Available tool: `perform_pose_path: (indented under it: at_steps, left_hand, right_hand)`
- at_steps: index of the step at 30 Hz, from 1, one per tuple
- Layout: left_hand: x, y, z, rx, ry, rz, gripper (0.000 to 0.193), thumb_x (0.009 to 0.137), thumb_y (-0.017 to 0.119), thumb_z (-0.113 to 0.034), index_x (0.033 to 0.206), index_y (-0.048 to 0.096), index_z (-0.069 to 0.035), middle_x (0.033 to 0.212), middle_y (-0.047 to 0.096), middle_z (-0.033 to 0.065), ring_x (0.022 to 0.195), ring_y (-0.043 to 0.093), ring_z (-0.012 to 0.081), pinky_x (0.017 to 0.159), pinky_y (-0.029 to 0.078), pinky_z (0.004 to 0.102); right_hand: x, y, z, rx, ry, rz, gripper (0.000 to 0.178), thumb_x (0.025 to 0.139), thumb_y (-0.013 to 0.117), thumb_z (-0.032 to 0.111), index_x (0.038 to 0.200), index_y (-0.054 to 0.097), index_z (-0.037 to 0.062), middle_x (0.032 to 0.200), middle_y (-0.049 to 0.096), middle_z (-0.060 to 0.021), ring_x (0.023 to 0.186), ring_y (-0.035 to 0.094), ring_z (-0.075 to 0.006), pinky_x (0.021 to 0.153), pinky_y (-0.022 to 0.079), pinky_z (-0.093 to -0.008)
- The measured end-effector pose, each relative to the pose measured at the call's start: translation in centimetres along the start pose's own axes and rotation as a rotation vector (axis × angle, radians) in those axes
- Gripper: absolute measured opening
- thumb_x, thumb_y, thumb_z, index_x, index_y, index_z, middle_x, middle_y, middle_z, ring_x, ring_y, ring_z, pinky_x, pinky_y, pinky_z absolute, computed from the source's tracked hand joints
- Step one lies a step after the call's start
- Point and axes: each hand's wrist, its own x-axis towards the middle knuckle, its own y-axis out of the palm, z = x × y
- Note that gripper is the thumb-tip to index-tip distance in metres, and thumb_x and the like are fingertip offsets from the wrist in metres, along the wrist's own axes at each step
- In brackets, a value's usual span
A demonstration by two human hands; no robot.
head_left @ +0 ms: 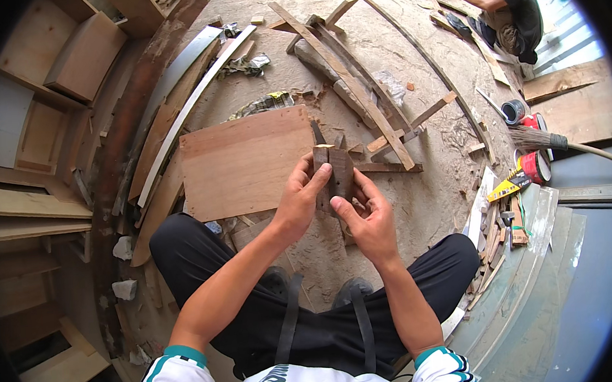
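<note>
Between both hands, in front of my knees, is a small dark brown wooden block (334, 171) with a pale patch at its upper end. My left hand (305, 194) grips its left side with the thumb laid on the face. On the right edge, my right hand (372, 218) closes with its thumb near the bottom and its fingers behind. A flat reddish plywood panel (247, 163) lies just beyond my left hand. Dark wood pieces (349, 149) show behind the block, partly hidden by it.
Crossed wooden strips (355, 81) lie ahead on the dusty floor. Long boards (180, 122) and wooden cabinets (37, 103) line the left. Paint cans (533, 168), a broom (540, 138) and a yellow-black handsaw (508, 185) are at right. Another person (513, 13) squats at far right.
</note>
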Motion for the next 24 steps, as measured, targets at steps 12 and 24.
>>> perform_pose_path:
  at_steps: [12, 24]
  left_hand:
    - [-0.1, 0.7, -0.5, 0.154, 0.071, 0.099, 0.036, 0.098, 0.069, -0.026, 0.122, 0.062, 0.000, 0.112, 0.069, 0.0063, 0.103, 0.063, 0.0106, 0.091, 0.051, 0.0265]
    - [-0.4, 0.4, 1.4, 0.116, -0.048, 0.003, 0.043, 0.100, 0.064, -0.033, 0.123, 0.065, 0.003, 0.109, 0.072, 0.0091, 0.091, 0.069, 0.0136, 0.080, 0.058, 0.0299]
  right_hand:
    - [0.6, -1.0, -0.3, 0.162, 0.059, 0.027, 0.059, 0.089, 0.070, -0.004, 0.142, 0.044, -0.0088, 0.127, 0.063, -0.0155, 0.114, 0.063, -0.0183, 0.096, 0.055, -0.0308]
    - [0.1, -0.9, -1.1, 0.287, 0.219, 0.020, 0.057, 0.086, 0.077, 0.001, 0.135, 0.049, -0.0088, 0.119, 0.066, -0.0150, 0.106, 0.065, -0.0163, 0.093, 0.056, -0.0293]
